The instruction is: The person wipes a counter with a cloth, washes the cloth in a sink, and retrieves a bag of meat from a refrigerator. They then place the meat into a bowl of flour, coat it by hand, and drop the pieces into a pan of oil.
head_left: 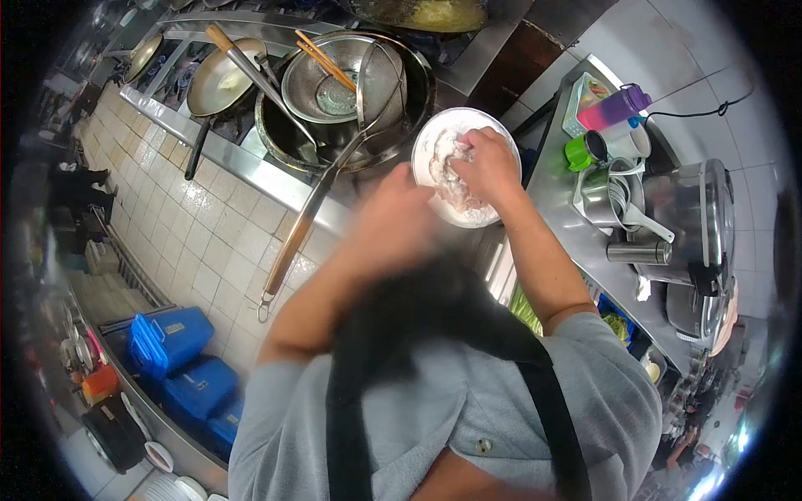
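A white bowl (pixel 423 144) holds pieces coated in white powder (pixel 451 171). My right hand (pixel 484 165) reaches into the bowl, its fingers bent down into the coated food; what they grip is hidden. My left hand (pixel 395 209) is at the bowl's left rim, smeared by motion, so its fingers cannot be made out. Left of the bowl is a large dark wok (pixel 276 138) bearing a metal strainer bowl (pixel 296 92) with wooden chopsticks (pixel 322 58). A long-handled wire skimmer (pixel 292 238) lies across the wok's edge.
A pan (pixel 200 92) rests on the stove at the upper left. On the right, a steel counter (pixel 555 200) carries a purple bottle (pixel 614 107), a green cup (pixel 585 152), a steel pot (pixel 597 196) and a large cooker (pixel 685 217). Blue bins (pixel 196 388) stand at the lower left.
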The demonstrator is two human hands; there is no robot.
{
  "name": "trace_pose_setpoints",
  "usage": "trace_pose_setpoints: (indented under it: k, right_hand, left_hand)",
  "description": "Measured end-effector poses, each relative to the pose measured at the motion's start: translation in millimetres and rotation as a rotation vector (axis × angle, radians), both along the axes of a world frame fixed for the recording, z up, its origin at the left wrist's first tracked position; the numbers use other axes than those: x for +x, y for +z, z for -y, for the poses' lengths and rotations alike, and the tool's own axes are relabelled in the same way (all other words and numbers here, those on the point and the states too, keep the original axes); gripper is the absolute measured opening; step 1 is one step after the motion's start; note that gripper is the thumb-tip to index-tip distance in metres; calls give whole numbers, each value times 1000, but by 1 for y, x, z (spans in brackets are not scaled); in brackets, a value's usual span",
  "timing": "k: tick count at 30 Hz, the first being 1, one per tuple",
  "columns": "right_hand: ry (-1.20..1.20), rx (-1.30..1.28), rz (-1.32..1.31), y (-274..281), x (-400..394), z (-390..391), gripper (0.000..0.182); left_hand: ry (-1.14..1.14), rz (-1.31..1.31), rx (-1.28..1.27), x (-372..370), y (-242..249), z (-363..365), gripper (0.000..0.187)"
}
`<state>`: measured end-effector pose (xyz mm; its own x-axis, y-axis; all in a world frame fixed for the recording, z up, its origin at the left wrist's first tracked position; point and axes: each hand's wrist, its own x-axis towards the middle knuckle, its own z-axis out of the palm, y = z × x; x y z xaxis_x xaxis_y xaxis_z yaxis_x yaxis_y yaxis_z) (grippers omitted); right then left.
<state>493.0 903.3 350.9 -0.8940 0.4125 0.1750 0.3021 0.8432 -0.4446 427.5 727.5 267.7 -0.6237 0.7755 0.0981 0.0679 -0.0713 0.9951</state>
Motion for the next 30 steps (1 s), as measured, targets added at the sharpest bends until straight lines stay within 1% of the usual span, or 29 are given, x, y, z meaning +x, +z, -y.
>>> trace_pose_setpoints:
  k: [1,3,6,8,9,11,12,14,17,20,21,23,24,26,27,29,30]
  right_hand:
    - [13,10,3,1,0,-2,30]
    - [26,20,8,4,1,-2,31]
    - [-31,-36,-19,11,2,0,33]
    - [-71,-302,55,17,2,1,35]
    - [-72,-302,54,12,3,-1,35]
    - [-18,-346,-95,0,1,-7,32]
    - [-17,-346,-96,-3,1,-11,32]
    - [-17,-140,-71,-1,2,-14,29]
    - [-61,-78,-12,6,1,-11,25]
    - [-107,-121,-48,9,1,-13,22]
    - [-106,-122,-48,13,1,-13,22]
    - [-191,-146,-18,23,2,-14,20]
    - [-190,-146,-18,17,2,-18,20]
    - [-92,1,-270,4,2,-23,17]
    - [-93,2,-270,-1,3,-24,17]
    - [-166,-233,-179,-2,4,-22,16]
    - [-163,-232,-178,0,5,-22,16]
  left_hand:
    - [13,-34,-33,0,-2,0,44]
    - [-7,-17,-35,-3,-7,1,45]
    - [-18,-12,-45,-4,-10,2,45]
    - [-13,-23,-54,-4,-12,1,46]
    - [-27,-37,-40,-4,-13,2,46]
    - [-37,-47,-28,-4,-11,3,47]
    - [-34,-44,-30,-4,-10,3,47]
    - [-28,-34,-35,-3,-10,3,47]
    - [-17,-25,-39,-3,-8,3,47]
    - [-5,-13,-43,-2,-8,5,47]
    - [-3,-9,-44,-2,-8,5,47]
    - [4,-1,-46,-2,-8,5,47]
    - [8,4,-47,-1,-8,6,47]
    - [12,13,-42,0,-7,6,47]
    - [15,19,-42,0,-7,6,47]
    - [18,29,-42,1,-6,5,47]
    - [20,33,-40,0,-6,5,47]
